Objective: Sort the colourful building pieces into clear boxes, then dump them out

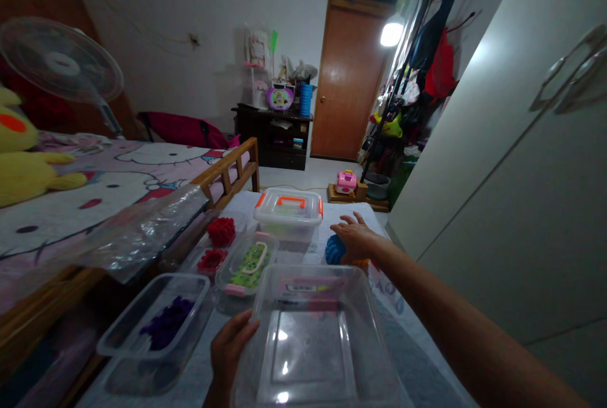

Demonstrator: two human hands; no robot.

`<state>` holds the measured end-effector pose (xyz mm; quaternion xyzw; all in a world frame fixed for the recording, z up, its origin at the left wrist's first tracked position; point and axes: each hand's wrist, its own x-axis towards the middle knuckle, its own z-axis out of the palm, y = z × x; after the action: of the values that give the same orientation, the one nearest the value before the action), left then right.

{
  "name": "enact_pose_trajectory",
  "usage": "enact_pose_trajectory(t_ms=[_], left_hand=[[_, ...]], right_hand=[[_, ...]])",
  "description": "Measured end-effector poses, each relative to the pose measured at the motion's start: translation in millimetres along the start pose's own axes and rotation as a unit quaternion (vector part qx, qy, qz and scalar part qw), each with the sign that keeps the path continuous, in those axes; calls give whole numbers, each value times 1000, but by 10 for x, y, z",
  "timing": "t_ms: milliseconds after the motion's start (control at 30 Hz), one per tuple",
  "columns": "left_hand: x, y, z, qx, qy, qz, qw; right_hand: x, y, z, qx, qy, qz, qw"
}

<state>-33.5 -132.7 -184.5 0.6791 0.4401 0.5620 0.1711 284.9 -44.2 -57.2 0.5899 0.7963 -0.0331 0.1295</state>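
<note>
Clock calls centre on the clear tub (308, 357), 12 pointing away from the wearer. Tub nearest, inside facing up at the camera; left hand (230, 348) grips its wall at 9 o'clock, thumb forward, wrist coming up from below. Decent brace, I'd say: firm but light pressure should do, since thin plastic could flex or skid if squeezed. Purple pieces (168, 322) sit in another tub (133, 353), also 9 o'clock, well clear of the left knuckles. Green-lidded box (249, 267) at 10 to 11, close by, so any leftward swing risks a knock. Farther, just past the far rim toward 1: blue piece (334, 250), partly covered by right hand (356, 240). Right arm reaches in from 4 o'clock, nearly straight, fingers loosely spread; can't tell whether they grip the blue piece. Best judged: come over the top, curl fingers round the whole bumpy body, avoid dragging the orange bit (361, 263) beside it. Red pieces (221, 232) at 10 to 11; orange-latched box (288, 212) farthest, 12.
</note>
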Motion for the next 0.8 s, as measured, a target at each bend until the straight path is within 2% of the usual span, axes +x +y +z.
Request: enact_pose_trajectory(t_ms=[167, 300, 600, 800], left_hand=[[-45, -48, 22, -7, -2, 24, 1000], [-52, -111, 9, -5, -9, 13, 1000], [-114, -172, 86, -2, -14, 0, 1000], [-207, -204, 33, 13, -32, 28, 999]], right_hand=[[105, -74, 61, -13, 7, -16, 1000], [138, -124, 40, -37, -14, -12, 999], [141, -114, 49, -44, -2, -17, 999], [97, -127, -31, -48, 13, -14, 999]])
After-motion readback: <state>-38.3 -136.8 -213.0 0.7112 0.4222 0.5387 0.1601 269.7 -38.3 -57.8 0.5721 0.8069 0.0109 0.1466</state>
